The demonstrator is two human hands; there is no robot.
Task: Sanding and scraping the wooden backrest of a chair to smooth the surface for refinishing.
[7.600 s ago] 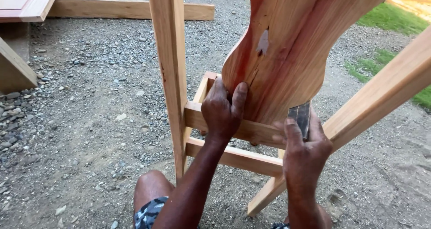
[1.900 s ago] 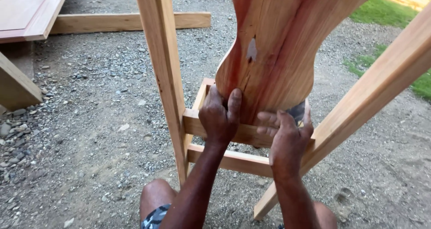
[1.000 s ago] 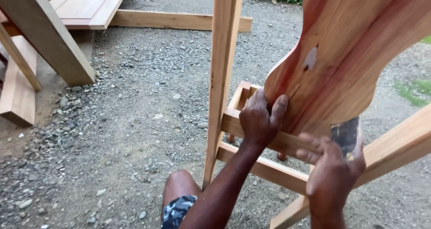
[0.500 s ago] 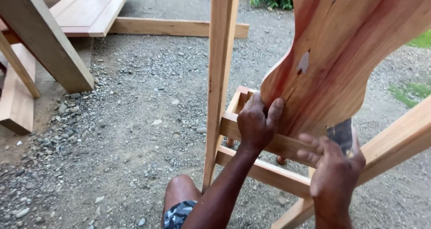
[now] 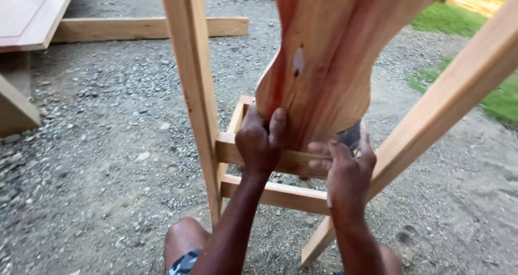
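Observation:
A curvy reddish wooden slab (image 5: pixel 329 64) stands upright on a wooden frame (image 5: pixel 189 91) of light posts and cross rails. My left hand (image 5: pixel 259 143) grips the slab's lower left edge just above the upper rail (image 5: pixel 291 161). My right hand (image 5: pixel 348 170) presses a dark grey piece of sandpaper (image 5: pixel 350 137) against the slab's bottom right edge; most of the sheet is hidden by my fingers. A slanted post (image 5: pixel 448 102) rises to the right of my right hand.
Gravel ground (image 5: pixel 108 145) lies all around. A long timber beam (image 5: pixel 135 28) rests at the back, and a flat wooden panel (image 5: pixel 29 13) sits at the top left. Grass (image 5: pixel 485 86) borders the right. My knee (image 5: pixel 183 237) is at the bottom.
The view has swung back to the left. My right hand with the sandpaper has shifted slightly up along the slab's lower edge; my left hand keeps its grip.

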